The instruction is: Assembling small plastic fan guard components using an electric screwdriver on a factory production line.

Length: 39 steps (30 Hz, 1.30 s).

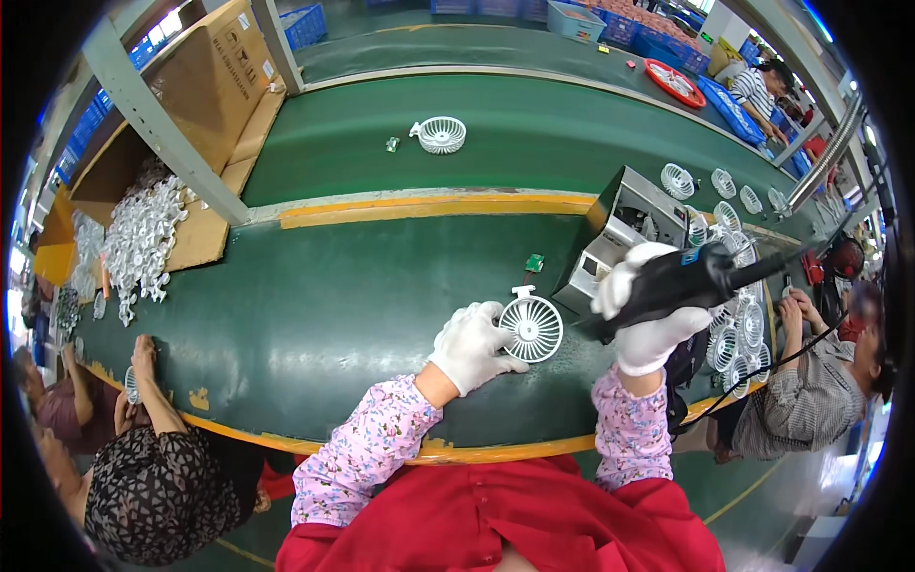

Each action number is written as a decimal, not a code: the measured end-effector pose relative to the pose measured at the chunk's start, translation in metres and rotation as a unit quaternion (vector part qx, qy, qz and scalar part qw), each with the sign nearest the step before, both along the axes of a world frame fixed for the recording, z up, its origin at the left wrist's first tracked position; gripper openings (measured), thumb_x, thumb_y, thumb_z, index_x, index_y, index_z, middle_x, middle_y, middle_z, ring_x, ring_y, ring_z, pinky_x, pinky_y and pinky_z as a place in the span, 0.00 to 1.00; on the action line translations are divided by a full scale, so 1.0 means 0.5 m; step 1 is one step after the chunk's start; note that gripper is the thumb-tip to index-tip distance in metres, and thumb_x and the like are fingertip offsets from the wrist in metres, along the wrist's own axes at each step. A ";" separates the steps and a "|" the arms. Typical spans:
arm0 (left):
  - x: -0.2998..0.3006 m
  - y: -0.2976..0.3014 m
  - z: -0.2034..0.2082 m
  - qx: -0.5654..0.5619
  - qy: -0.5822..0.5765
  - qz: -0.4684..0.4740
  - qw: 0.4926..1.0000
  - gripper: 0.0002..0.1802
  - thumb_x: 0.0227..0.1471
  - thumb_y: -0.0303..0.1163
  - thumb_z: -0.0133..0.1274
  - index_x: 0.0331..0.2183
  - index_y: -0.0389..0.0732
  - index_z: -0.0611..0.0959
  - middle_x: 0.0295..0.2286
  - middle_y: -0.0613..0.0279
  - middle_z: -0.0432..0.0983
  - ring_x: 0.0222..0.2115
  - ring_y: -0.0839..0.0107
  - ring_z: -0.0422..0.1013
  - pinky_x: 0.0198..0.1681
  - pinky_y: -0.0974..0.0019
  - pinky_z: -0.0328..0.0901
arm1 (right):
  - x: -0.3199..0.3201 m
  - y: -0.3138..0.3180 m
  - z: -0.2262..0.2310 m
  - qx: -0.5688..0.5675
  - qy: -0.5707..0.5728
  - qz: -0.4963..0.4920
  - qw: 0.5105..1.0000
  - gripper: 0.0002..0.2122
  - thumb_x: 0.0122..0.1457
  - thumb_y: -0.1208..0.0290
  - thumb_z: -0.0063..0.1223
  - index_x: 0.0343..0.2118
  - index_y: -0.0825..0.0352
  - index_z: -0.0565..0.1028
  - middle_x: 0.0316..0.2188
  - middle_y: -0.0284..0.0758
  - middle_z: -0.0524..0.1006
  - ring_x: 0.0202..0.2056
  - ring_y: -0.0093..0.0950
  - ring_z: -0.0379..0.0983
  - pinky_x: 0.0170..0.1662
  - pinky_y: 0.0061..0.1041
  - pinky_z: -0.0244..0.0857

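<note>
My left hand (472,349), in a white glove, grips the rim of a round white fan housing (532,330) that lies on the green bench. A small green circuit board (536,263) sits just beyond its stub, joined to it by what look like thin wires. My right hand (658,341), gloved too, is wrapped round a black electric screwdriver (681,284) held tilted above the bench, right of the housing. Its cable runs off to the right; the tip is hard to make out. Right behind the tool stands a steel box (629,214) with an open top, probably a screw feeder.
Several white fan housings (729,338) are heaped at the right. Across the yellow-edged ledge, a green belt (334,133) carries another housing (441,135) and a small board (393,145). A cardboard box (205,91) spills white parts (143,234) at the left. Co-workers sit on both sides.
</note>
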<state>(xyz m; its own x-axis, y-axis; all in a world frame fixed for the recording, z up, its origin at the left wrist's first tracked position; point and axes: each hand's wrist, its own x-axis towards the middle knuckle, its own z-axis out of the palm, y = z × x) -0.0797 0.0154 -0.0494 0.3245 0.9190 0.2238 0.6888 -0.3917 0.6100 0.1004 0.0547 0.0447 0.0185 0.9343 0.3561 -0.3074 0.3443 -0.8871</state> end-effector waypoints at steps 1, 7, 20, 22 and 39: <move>0.001 -0.001 -0.001 0.001 -0.005 0.001 1.000 0.16 0.27 0.43 0.65 0.22 0.44 0.83 0.32 0.57 0.72 0.35 0.57 0.67 0.39 0.59 0.63 | -0.018 -0.007 -0.006 -0.018 0.030 0.030 0.999 0.44 0.33 0.21 0.38 0.36 0.66 0.66 0.11 0.28 0.61 0.11 0.22 0.57 0.17 0.22 0.55; 0.004 0.001 0.003 -0.009 0.004 -0.014 1.000 0.17 0.29 0.45 0.64 0.24 0.45 0.83 0.31 0.59 0.70 0.35 0.59 0.66 0.39 0.59 0.61 | -0.068 -0.012 -0.079 -0.097 0.178 0.228 0.952 0.33 0.35 0.49 0.67 0.37 0.73 0.68 0.24 0.37 0.71 0.20 0.24 0.68 0.20 0.19 0.59; 0.004 0.007 0.004 -0.036 0.031 -0.027 0.998 0.18 0.29 0.47 0.63 0.23 0.46 0.83 0.29 0.61 0.69 0.34 0.60 0.66 0.38 0.59 0.61 | -0.078 0.008 -0.108 -0.112 0.150 0.319 0.929 0.33 0.33 0.55 0.70 0.37 0.75 0.68 0.21 0.34 0.70 0.20 0.21 0.65 0.19 0.17 0.55; 0.001 0.010 0.002 -0.007 0.018 -0.025 1.000 0.17 0.28 0.47 0.64 0.22 0.46 0.83 0.28 0.60 0.69 0.32 0.60 0.67 0.37 0.59 0.62 | -0.068 -0.004 -0.084 -0.083 0.057 0.221 0.970 0.40 0.34 0.28 0.50 0.33 0.70 0.68 0.14 0.32 0.68 0.14 0.23 0.64 0.16 0.20 0.57; -0.180 0.058 -0.027 0.075 0.045 0.400 0.913 0.28 0.37 0.37 0.61 0.43 0.41 0.75 0.49 0.48 0.63 0.50 0.53 0.60 0.52 0.57 0.56 | 0.033 0.016 0.007 0.042 -0.037 -0.018 0.998 0.42 0.35 0.23 0.40 0.35 0.66 0.65 0.13 0.27 0.62 0.13 0.20 0.57 0.17 0.19 0.51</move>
